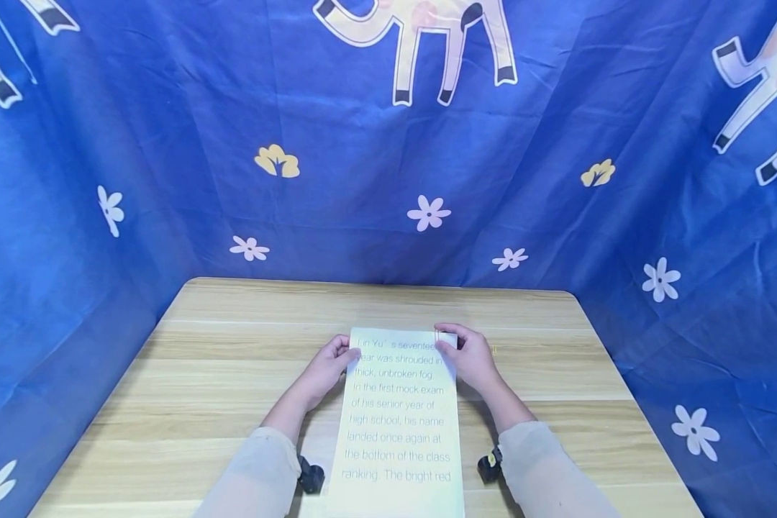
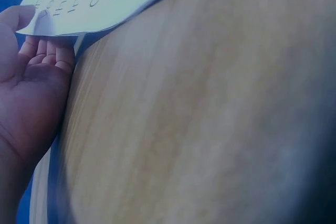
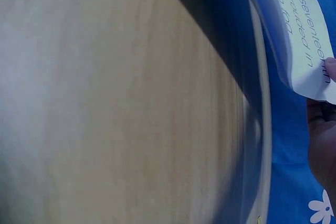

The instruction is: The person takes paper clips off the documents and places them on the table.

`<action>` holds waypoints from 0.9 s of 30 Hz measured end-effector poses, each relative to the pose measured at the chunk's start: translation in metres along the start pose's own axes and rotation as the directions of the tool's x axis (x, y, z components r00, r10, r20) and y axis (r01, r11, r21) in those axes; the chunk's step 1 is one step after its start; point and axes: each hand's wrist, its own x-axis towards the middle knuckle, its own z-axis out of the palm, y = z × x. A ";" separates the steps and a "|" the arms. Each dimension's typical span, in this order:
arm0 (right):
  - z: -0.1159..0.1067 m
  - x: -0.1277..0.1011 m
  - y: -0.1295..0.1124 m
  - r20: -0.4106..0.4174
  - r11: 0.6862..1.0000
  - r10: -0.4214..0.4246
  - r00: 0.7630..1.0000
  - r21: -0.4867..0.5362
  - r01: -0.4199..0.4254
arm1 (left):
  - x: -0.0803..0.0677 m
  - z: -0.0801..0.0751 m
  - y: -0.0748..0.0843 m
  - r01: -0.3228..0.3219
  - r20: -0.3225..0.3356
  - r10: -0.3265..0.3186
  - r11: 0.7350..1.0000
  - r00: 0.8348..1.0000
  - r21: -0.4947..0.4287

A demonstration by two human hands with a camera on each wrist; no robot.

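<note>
Printed sheets of paper (image 1: 395, 417), with large black text, are held up in front of me by both hands. My left hand (image 1: 329, 365) pinches the upper left edge, thumb on the printed face and fingers behind, as the left wrist view also shows. At the upper right corner my right hand (image 1: 473, 360) pinches the paper between thumb and fingers. A thin red paper clip (image 1: 437, 335) shows at the top edge, by the right thumb and index fingertip. In the right wrist view the paper (image 3: 310, 72) bends, and most of the right hand (image 3: 323, 145) is cut off.
A wood-grain table (image 1: 233, 345) lies under the paper. One small yellow clip-like piece (image 1: 494, 350) is on it, just right of my right hand. Blue curtains (image 1: 362, 158) with white flowers and animal prints enclose the back and sides. Black wrist cameras (image 1: 311, 475) sit at both cuffs.
</note>
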 end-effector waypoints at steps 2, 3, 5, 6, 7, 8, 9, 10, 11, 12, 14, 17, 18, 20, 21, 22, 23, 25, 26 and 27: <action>0.001 -0.001 0.000 0.003 1.000 -0.003 1.000 -0.007 0.003 | 0.000 0.000 0.000 -0.011 0.001 0.011 1.000 1.000 0.007; 0.002 -0.001 0.000 0.003 1.000 -0.005 1.000 -0.011 0.005 | 0.000 0.000 0.000 -0.017 0.003 0.017 1.000 1.000 0.011; 0.003 -0.002 0.001 0.001 1.000 -0.008 1.000 -0.017 0.008 | -0.001 0.000 0.000 -0.025 0.002 0.025 1.000 1.000 0.020; 0.003 -0.002 0.002 -0.001 1.000 -0.009 1.000 -0.018 0.009 | -0.001 0.000 0.000 -0.025 -0.001 0.025 0.999 1.000 0.022; 0.004 -0.003 0.002 -0.001 1.000 -0.010 1.000 -0.015 0.010 | -0.001 0.000 0.000 -0.024 -0.003 0.024 0.999 1.000 0.023; 0.004 -0.003 0.002 -0.003 1.000 -0.011 1.000 -0.009 0.011 | -0.002 0.000 0.000 -0.023 -0.005 0.023 0.999 1.000 0.024; 0.005 -0.003 0.003 -0.004 1.000 -0.010 1.000 -0.007 0.010 | -0.002 0.000 0.000 -0.022 -0.006 0.022 0.999 1.000 0.025; 0.005 -0.003 0.003 -0.004 1.000 -0.010 1.000 0.000 0.010 | -0.002 0.000 0.000 -0.021 -0.008 0.021 0.999 1.000 0.028; 0.006 -0.004 0.003 -0.005 1.000 -0.011 1.000 0.008 0.011 | -0.002 0.001 0.000 -0.015 -0.013 0.015 1.000 1.000 0.027; 0.007 -0.004 0.004 -0.007 1.000 -0.013 1.000 0.015 0.013 | -0.002 0.001 0.000 -0.010 -0.018 0.011 1.000 1.000 0.027; 0.008 -0.004 0.005 -0.015 1.000 -0.015 1.000 0.019 0.015 | -0.002 0.001 0.000 -0.007 -0.025 0.008 1.000 1.000 0.027; 0.009 -0.004 0.006 -0.030 1.000 -0.015 0.999 0.022 0.015 | -0.003 0.002 0.001 -0.001 -0.032 0.002 1.000 0.999 0.026; 0.010 -0.004 0.007 -0.036 1.000 -0.015 0.999 0.022 0.016 | -0.003 0.002 0.001 -0.002 -0.031 0.002 1.000 1.000 0.025; 0.011 -0.005 0.007 -0.049 1.000 -0.013 0.999 0.017 0.014 | -0.003 0.002 0.002 -0.005 -0.028 0.005 0.999 1.000 0.032; 0.011 -0.005 0.008 -0.055 1.000 -0.014 0.998 0.014 0.015 | -0.003 0.002 0.002 -0.004 -0.028 0.005 0.999 1.000 0.035; 0.011 -0.005 0.008 -0.063 1.000 -0.015 0.998 0.007 0.016 | -0.004 0.002 0.002 -0.004 -0.030 0.005 0.999 1.000 0.037; 0.012 -0.005 0.008 -0.070 1.000 -0.018 0.997 0.001 0.018 | -0.003 0.002 0.003 -0.001 -0.031 0.002 0.999 1.000 0.035; 0.012 -0.005 0.008 -0.085 1.000 -0.022 0.996 -0.015 0.021 | -0.003 0.002 0.003 -0.002 -0.031 0.004 0.999 1.000 0.040; 0.012 -0.005 0.009 -0.091 1.000 -0.025 0.996 -0.021 0.023 | -0.003 0.002 0.003 -0.004 -0.032 0.005 0.999 0.999 0.043; 0.012 -0.005 0.009 -0.094 0.999 -0.026 0.995 -0.021 0.024 | -0.003 0.002 0.003 -0.004 -0.033 0.006 0.999 0.999 0.046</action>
